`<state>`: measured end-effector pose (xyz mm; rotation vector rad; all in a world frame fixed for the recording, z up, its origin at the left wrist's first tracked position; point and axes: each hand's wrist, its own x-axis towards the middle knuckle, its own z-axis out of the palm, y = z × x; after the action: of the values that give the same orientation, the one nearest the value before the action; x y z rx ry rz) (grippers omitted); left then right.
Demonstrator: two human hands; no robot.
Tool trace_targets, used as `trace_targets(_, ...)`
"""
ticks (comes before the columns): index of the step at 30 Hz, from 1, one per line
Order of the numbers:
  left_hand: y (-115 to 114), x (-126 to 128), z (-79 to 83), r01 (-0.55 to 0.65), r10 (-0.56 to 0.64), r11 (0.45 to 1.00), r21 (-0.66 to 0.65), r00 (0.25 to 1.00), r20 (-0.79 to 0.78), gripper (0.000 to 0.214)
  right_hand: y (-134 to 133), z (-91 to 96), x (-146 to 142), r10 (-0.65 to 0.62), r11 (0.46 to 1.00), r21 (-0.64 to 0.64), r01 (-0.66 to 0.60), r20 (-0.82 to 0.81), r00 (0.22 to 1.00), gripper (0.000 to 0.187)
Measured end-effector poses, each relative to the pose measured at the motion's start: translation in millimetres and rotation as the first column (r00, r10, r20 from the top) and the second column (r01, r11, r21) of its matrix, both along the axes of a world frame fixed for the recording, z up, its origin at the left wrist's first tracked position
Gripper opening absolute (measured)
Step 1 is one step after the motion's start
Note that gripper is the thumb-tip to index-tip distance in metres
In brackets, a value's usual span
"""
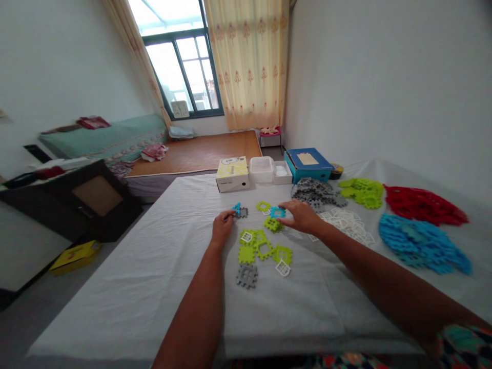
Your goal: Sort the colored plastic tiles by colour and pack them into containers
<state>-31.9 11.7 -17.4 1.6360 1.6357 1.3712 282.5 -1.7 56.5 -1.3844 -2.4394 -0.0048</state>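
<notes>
Far left: 1 yellow box [76,257] on the floor, 1 dark cabinet [82,200], then the left edge of the white-clothed table [146,287]. Widest room for moving is the cloth between that edge and the left hand [223,227]. Left hand: fingers drawn together, pinching 1 small blue piece [237,207]; 1 gray piece [244,211] right at it. Behind, near the far edge: 1 yellow-and-white carton [232,175]. Center, between the forearms: 1 gray plate [246,279] nearest the wearer, roughly 5 green pieces [246,254] bunched above it, 2 white window pieces [283,268] plainly visible there. Cloth runs from the gray plate to the near edge. Above the bunch, 2 more green spots, piece count unclear. At far side, 1 clear tub [262,169], 1 white tray [283,174]. Right hand [302,216]: thumb and finger gripping opposite edges of 1 blue frame [277,212], over the center. Then 1 blue box [308,165] and 5 piles, pieces too jumbled to count: gray [315,191], white [348,225], green [362,193], blue [423,243], red [425,205]. Right side is tight: piles crowd the forearm.
</notes>
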Motion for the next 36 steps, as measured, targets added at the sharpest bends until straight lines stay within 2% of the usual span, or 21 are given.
trace_targets(4, -3, 1, 4.5, 0.01, -0.01, 1.0, -0.007, 1.0, -0.012, 0.032, -23, -2.1, 92, -0.191, 0.981, 0.026, 0.193, -0.06, 0.98, 0.049)
trace_targets(6, -5, 3, 7.7, 0.019, -0.019, 1.0, -0.008, 1.0, -0.021, 0.032, -37, -3.4, 147, -0.345, 0.932, 0.083, 0.352, -0.087, 0.935, 0.054)
trace_targets(7, -6, 3, 9.0, 0.02, -0.02, 1.0, -0.009, 0.999, -0.026, 0.032, -45, -4.4, 174, -0.419, 0.896, 0.117, 0.428, -0.092, 0.903, 0.057)
trace_targets(9, -7, 5, 10.9, 0.013, -0.013, 1.0, -0.009, 0.999, -0.042, 0.03, -61, -8.5, 227, -0.593, 0.779, 0.183, 0.6, -0.095, 0.799, 0.063)
trace_targets(11, -7, 6, 11.7, 0.004, -0.004, 1.0, -0.005, 0.998, -0.062, 0.03, -77, -17.1, 273, -0.712, 0.664, 0.233, 0.71, -0.091, 0.696, 0.066)
trace_targets(13, -8, 6, 11.9, 0.002, -0.002, 1.0, 0.004, 0.997, -0.077, 0.031, -91, -30.5, 307, -0.766, 0.593, 0.264, 0.76, -0.105, 0.634, 0.061)
trace_targets(14, -8, 7, 12.0, 0.001, -0.001, 1.0, 0.009, 0.997, -0.083, 0.031, -95, -38.1, 318, -0.773, 0.58, 0.271, 0.768, -0.114, 0.624, 0.057)
trace_targets(17, -9, 7, 12.8, -0.001, 0.003, 1.0, 0.017, 0.993, -0.117, 0.033, -102, -57.2, 335, -0.76, 0.601, 0.244, 0.761, -0.121, 0.638, 0.047)
trace_targets(20, -11, 8, 13.8, -0.011, 0.014, 1.0, 0.019, 0.99, -0.137, 0.033, -96, -59.0, 325, -0.728, 0.645, 0.208, 0.736, -0.128, 0.674, 0.046)
trace_targets(23, -12, 9, 14.0, -0.018, 0.021, 1.0, 0.024, 0.991, -0.132, 0.032, -83, -42.4, 290, -0.639, 0.707, 0.267, 0.655, -0.153, 0.753, 0.047)
trace_targets(26, -12, 11, 13.5, -0.019, 0.022, 0.999, 0.028, 0.993, -0.118, 0.032, -68, -21.7, 229, -0.466, 0.834, 0.27, 0.481, -0.12, 0.876, 0.044)
trace_targets(28, -11, 12, 13.3, -0.015, 0.018, 1.0, 0.023, 0.995, -0.097, 0.031, -60, -12.7, 178, -0.311, 0.926, 0.193, 0.324, -0.092, 0.946, 0.039)
trace_targets(30, -10, 13, 13.6, -0.007, 0.008, 1.0, 0.018, 0.996, -0.084, 0.029, -54, -8.8, 123, -0.127, 0.989, 0.068, 0.131, -0.055, 0.99, 0.035)
trace_targets(33, -11, 13, 14.4, 0.003, -0.002, 1.0, 0.009, 0.996, -0.089, 0.029, -44, -8.4, 49, 0.102, 0.993, -0.054, -0.101, 0.012, 0.995, 0.033)
trace_targets(36, -11, 12, 14.9, 0.002, -0.002, 1.0, 0.0, 0.996, -0.093, 0.03, -31, -10.1, -3, 0.144, 0.983, -0.125, -0.132, 0.093, 0.985, 0.038)
